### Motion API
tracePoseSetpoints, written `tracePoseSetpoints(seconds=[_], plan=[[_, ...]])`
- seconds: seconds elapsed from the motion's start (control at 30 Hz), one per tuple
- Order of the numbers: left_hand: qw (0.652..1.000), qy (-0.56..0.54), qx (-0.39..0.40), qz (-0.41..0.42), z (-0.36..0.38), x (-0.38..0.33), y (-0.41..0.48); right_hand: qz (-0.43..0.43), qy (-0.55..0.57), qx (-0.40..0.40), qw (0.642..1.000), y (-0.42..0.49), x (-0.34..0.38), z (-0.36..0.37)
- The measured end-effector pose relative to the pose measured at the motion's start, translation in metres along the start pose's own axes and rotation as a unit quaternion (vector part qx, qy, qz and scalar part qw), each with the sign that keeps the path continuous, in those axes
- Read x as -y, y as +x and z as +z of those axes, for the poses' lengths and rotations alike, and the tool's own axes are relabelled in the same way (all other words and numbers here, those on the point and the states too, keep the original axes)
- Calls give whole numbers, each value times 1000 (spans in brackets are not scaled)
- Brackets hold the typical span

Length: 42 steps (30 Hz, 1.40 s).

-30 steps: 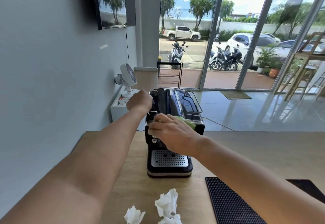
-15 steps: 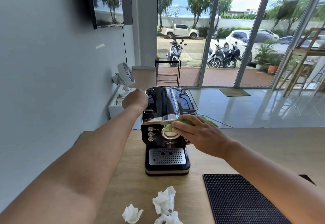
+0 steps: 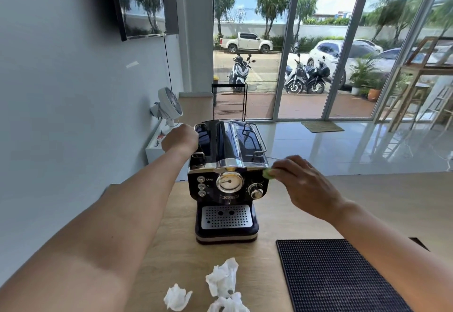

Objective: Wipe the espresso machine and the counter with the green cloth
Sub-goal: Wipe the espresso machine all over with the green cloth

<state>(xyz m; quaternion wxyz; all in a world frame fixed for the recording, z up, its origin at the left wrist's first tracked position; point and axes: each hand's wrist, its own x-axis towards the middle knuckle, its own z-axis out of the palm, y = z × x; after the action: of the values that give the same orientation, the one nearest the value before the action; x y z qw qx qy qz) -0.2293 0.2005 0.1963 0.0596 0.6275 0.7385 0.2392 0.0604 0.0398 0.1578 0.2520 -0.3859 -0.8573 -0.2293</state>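
Machine [image 3: 226, 184]: sitting upright on the counter [image 3: 367, 201], dials facing me.
Cloth [image 3: 267, 173]: I am pressing it against the machine's upper right corner.
Right hand [image 3: 301, 184]: fingers curling round the cloth, pinching it.
Left hand [image 3: 180, 140]: curling at the machine's left top edge; I cannot tell its grip.
Front: tissues [image 3: 221, 279] and a mat [image 3: 343, 275] lying on the counter.

Bright window daylight — sharp, edges bowed.
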Motion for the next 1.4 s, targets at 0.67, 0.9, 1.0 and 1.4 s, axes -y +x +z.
tracePoseSetpoints(seconds=[0.67,0.9,1.0,1.4], plan=[[999,37,-16,1,-2,-6,-10,-8,29,-123,992,40,1,8],[999,24,18,21,-5,-4,-12,106,167,-21,980,82,36,39],[999,-1,21,24,-3,-1,-11,117,191,-23,974,67,40,36],[1000,-5,2,8,2,-2,-8,372,512,-3,774,169,-13,-1]])
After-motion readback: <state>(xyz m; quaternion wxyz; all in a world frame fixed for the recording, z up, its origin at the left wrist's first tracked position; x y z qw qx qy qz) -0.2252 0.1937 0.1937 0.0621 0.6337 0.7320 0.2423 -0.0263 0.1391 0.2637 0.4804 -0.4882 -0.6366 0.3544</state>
